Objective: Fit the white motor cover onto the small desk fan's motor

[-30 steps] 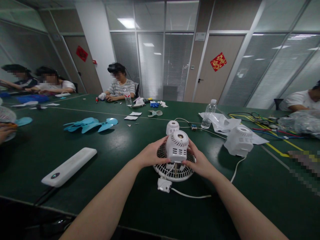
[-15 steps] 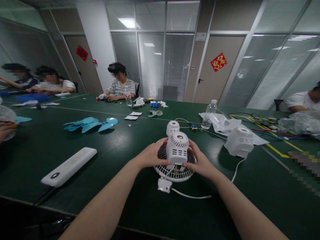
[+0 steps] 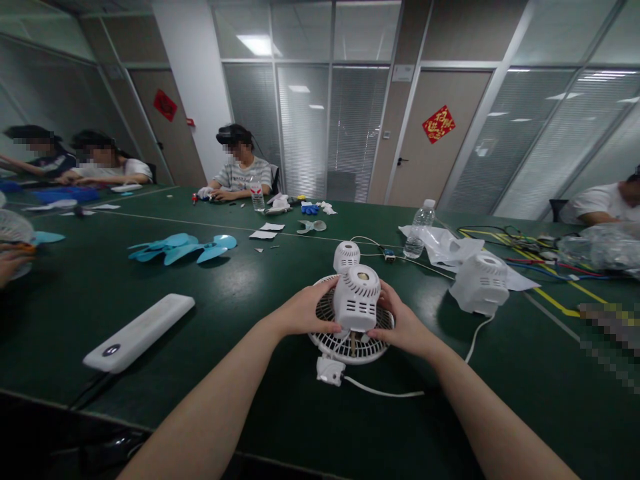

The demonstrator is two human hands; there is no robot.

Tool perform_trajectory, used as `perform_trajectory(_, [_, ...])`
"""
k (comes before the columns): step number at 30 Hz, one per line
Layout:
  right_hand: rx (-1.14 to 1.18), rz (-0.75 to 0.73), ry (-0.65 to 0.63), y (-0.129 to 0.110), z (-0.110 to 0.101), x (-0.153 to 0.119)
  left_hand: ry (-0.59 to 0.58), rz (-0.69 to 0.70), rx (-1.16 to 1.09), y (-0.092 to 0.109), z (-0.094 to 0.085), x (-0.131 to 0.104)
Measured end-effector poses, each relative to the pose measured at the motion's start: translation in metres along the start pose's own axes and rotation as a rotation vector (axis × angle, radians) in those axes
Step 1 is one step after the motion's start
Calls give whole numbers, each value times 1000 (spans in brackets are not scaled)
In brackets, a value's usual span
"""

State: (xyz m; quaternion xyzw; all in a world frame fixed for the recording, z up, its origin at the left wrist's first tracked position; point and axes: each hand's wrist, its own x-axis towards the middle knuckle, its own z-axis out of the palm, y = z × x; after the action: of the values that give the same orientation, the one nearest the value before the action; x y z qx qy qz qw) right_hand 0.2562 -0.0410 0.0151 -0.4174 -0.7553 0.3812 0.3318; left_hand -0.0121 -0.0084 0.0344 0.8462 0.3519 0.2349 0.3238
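A white slotted motor housing (image 3: 357, 300) stands over a round white fan grille (image 3: 345, 353). My left hand (image 3: 313, 308) grips the housing from its left side, thumb at the lower edge. On the other side my right hand (image 3: 400, 317) holds the same housing, its fingers partly hidden behind it. A small white switch box (image 3: 330, 371) with a cable lies in front of the grille. Just behind the held housing is another white housing (image 3: 346, 256).
Blue fan blades (image 3: 183, 249) and a long white device (image 3: 140, 332) lie to the left. To the right are a third white housing (image 3: 480, 283), a plastic bottle (image 3: 419, 228), plastic wrap and cables. Several people sit around the green table (image 3: 240, 293).
The held housing has tilted slightly to the right between my hands. Both hands keep their hold and have barely moved.
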Motion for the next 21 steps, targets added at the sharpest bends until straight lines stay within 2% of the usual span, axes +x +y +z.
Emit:
perform_trajectory(11, [-15, -62, 51, 6, 7, 2, 8, -21, 30, -3, 3, 2])
perform_trajectory(21, [-56, -15, 46, 0, 9, 1, 6, -46, -8, -1, 5, 1])
